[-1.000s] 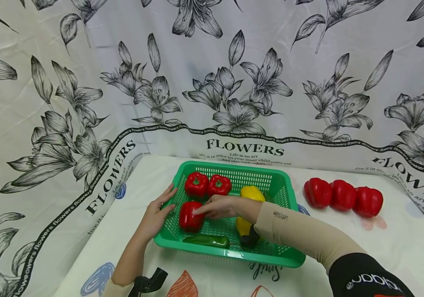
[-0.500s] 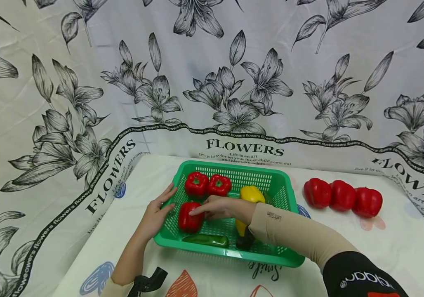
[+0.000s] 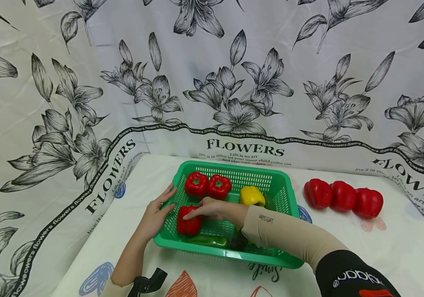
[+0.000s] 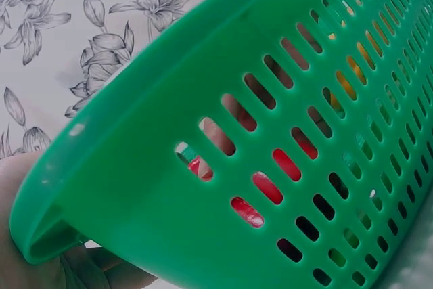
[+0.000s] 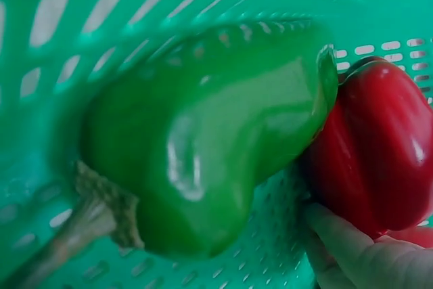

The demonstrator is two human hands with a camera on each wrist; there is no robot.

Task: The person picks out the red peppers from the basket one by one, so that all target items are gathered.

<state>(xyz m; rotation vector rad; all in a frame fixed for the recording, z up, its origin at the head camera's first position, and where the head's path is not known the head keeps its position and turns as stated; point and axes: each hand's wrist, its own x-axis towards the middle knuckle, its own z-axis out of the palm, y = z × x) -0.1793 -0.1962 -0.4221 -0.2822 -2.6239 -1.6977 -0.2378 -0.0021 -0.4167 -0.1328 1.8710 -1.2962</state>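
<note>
My right hand (image 3: 208,209) grips a red bell pepper (image 3: 189,222) in the left front part of the green basket (image 3: 234,255). In the right wrist view, fingers (image 5: 352,241) press low on that red bell pepper (image 5: 389,147). Beside it, along the front wall, lies a long green pepper (image 3: 206,241), whose stem shows up close in the right wrist view. My left hand (image 3: 155,216) holds the basket's left rim, with some fingers under the rim in the left wrist view. Two more red bell peppers (image 3: 196,185) stand side by side at the back left, stems up.
A yellow bell pepper (image 3: 252,196) and a dark green vegetable (image 3: 269,202) sit at the basket's right side, partly behind my right forearm. Several red bell peppers (image 3: 342,196) lie in a row on the white tablecloth (image 3: 401,251), right of the basket. A flowered curtain (image 3: 234,82) hangs behind.
My right hand has moved slightly left and toward me, and the red bell pepper has shifted with it, closer to the long green pepper. The left hand has stayed on the rim.
</note>
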